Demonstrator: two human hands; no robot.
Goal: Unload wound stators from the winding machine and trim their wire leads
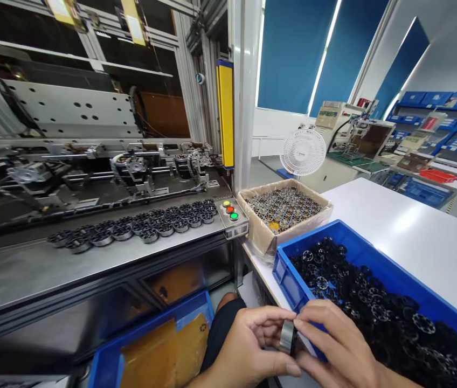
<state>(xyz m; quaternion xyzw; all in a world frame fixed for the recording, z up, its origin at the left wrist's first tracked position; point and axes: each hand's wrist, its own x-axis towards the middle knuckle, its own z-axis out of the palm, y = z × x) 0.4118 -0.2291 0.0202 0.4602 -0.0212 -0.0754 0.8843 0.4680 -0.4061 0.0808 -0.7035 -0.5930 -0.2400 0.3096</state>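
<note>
Low at the front, between both hands, is a short metal ring [287, 337] with a dark side facing right. My left hand [248, 342] curls around it, thumb below and fingertips above. The fingers of my right hand [336, 339] close on the ring's right side and upper rim. Whether a separate black part sits under those fingertips is hidden. Just beyond my right hand, a blue bin [293, 277] holds a heap of black spoked discs [368, 296].
On the machine's metal ledge [22, 275] stand rows of black-and-silver rings [123, 230], beside a button box [234, 229]. A carton [261, 237] of similar rings stands on the white table [406, 231]. Below left is another blue bin [105, 350] with brown sheets. A fan [303, 152] stands behind.
</note>
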